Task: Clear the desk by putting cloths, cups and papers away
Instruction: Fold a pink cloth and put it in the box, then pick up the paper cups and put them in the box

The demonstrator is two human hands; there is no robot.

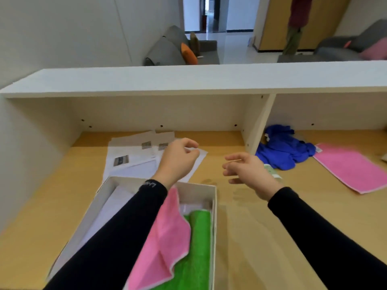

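Several printed papers (134,158) lie fanned at the back of the wooden desk (247,227). My left hand (178,159) hovers over their right corner with curled fingers; whether it pinches the top sheet is unclear. My right hand (247,174) is open with fingers spread and holds nothing. A pale green and white cup (272,171) is mostly hidden behind it. A white box (214,206) under my left forearm holds a pink cloth (167,237), a green cloth (199,248) and white sheets (117,206). A crumpled blue cloth (282,151) and a flat pink cloth (351,168) lie to the right.
A white shelf (188,80) spans above the desk's back, with an upright divider (257,124) beside the blue cloth. A white side wall closes the left. Beyond are grey sofas (167,49) and a standing person (297,24).
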